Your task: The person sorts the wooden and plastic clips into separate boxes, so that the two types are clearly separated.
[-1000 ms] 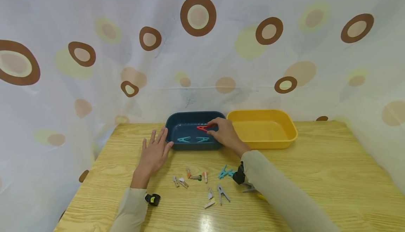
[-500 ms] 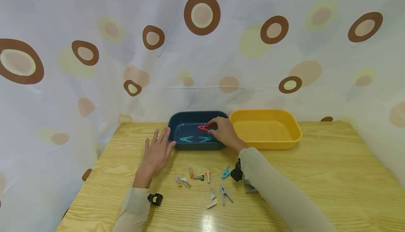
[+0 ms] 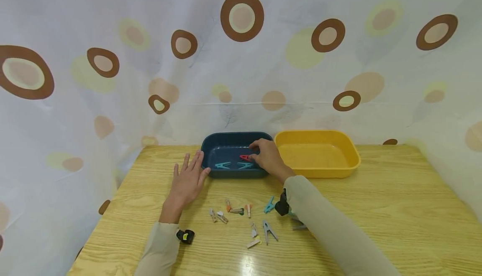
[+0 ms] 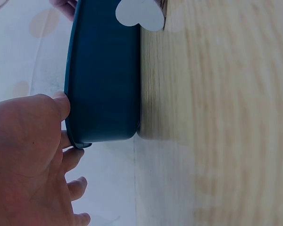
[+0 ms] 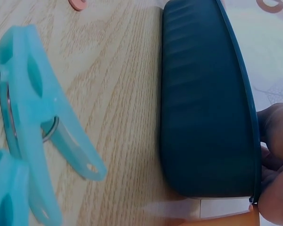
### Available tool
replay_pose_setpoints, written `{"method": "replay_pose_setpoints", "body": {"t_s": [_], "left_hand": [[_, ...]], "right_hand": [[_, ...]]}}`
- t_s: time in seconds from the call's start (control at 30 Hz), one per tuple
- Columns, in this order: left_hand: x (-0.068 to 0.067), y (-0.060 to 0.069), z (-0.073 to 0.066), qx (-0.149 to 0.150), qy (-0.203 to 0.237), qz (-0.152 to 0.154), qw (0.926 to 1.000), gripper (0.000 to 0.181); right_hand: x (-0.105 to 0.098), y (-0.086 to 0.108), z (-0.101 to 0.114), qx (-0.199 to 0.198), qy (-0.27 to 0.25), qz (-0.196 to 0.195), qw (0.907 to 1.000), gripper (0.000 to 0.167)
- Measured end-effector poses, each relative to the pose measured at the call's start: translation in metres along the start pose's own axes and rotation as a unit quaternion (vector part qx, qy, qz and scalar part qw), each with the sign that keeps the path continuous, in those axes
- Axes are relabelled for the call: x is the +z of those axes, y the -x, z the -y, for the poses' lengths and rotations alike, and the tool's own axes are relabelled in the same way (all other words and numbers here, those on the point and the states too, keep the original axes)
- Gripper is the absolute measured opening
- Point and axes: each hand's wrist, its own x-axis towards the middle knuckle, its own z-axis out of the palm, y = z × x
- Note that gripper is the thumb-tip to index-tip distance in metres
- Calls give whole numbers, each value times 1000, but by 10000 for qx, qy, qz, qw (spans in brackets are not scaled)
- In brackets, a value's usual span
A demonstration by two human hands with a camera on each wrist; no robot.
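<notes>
My left hand (image 3: 186,184) touches the left end of the dark blue tray (image 3: 237,175) with spread fingers; in the left wrist view its fingertips meet the rim. Over the tray's right end hangs my right hand (image 3: 268,157), thumb and fingers apart. Just beside the thumb, low in the tray, is a red clothespin (image 3: 244,157), partly hidden by the hand. Two light blue clothespins, a left one (image 3: 222,165) and a right one (image 3: 245,165), lie along the tray's front. In the right wrist view my right hand (image 5: 276,160) is mostly behind the tray wall.
A yellow tray (image 3: 320,173) stands against the blue one's right side. Several small wooden clothespins (image 3: 237,211) lie on the table before the trays, along with a grey clothespin (image 3: 269,231) and a light blue one (image 3: 269,205). The right forearm partly covers more clothespins. Behind hangs a patterned curtain (image 3: 180,83).
The red clothespin has left the right hand's grip and dropped lower into the blue tray. The left hand keeps its place at the tray. The head view has shifted slightly.
</notes>
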Motion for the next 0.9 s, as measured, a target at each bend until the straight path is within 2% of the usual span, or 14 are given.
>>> {"method": "replay_pose_setpoints", "body": {"t_s": [0.37,0.67,0.9], "left_hand": [[1,-1,-5,-95,41,123,9999,66],[-1,1,-5,-19,64,-30,10000,65],[0,1,-2,-30,-33,-18,10000,66]], "right_hand": [[-10,9,-3,-266,-508,-197,9982,29],[-23,20,-8,-658,-800,-282,9942,27],[-36,38,-8,-724,-828,-337,9934,27]]}}
